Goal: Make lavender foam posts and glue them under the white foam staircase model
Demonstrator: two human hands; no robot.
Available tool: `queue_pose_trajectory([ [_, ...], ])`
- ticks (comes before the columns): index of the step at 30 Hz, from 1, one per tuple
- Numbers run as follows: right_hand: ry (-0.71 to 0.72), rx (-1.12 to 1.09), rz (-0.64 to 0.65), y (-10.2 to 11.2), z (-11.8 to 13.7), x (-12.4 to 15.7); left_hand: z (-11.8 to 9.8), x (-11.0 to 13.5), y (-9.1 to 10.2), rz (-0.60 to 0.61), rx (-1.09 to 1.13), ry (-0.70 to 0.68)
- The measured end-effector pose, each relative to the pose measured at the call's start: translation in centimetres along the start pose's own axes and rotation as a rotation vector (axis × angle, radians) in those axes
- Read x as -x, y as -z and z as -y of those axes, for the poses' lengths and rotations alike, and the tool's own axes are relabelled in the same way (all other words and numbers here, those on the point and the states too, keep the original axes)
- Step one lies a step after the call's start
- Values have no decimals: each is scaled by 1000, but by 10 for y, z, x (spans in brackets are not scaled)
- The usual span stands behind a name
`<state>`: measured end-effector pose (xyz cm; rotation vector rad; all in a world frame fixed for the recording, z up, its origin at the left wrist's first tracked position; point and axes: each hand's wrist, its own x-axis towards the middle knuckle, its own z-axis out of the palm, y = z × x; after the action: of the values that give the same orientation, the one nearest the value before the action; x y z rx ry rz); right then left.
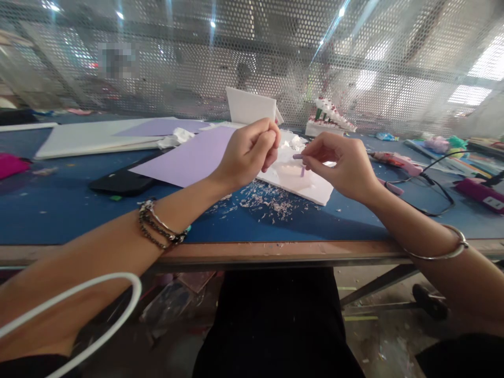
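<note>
Your right hand (346,165) is pinched shut, thumb and forefinger closed on one end of a small, thin lilac stick of soft material (298,156), which pokes out leftward toward your other hand. Your left hand (250,152) sits just beside it, fingers curled in tight against the thumb; whether anything lies inside that fist cannot be told from here. Both hands hang above the table, apart from it.

The stick looks very light and probably soft or crumbly, so it likely bends or snaps under a hard squeeze. Hold it close to the end you work on, with fingertips only, and support the free end with your left fingers.

Right under your hands lies a flat white foam slab (315,191), its near corner pointing toward you. Pale shavings (268,202) are scattered on the blue table top (59,210) in front of it. A sheet of lilac paper (192,157) lies to the left, touching the slab, with a flat black phone (122,182) at its near edge.

To your right rests a pink glue gun (394,161) with a black cable (433,194) looping off it. A perforated metal screen (157,63) closes the back of the table.
</note>
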<state>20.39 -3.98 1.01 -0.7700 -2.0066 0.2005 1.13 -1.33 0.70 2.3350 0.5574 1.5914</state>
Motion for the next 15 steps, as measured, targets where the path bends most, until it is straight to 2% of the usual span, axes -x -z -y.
queue_pose_trajectory([
  [4, -8, 17, 5, 1, -2, 0, 1, 0, 1, 3, -106, 30],
  [7, 10, 10, 7, 0, -2, 0, 3, 1, 0, 7, -100, 30],
  [13, 38, 26, 18, 0, 2, 1, 4, 4, -4, 214, -66, 78],
  [15, 36, 18, 34, 1, 4, 1, 4, 6, -5, 233, -72, 100],
])
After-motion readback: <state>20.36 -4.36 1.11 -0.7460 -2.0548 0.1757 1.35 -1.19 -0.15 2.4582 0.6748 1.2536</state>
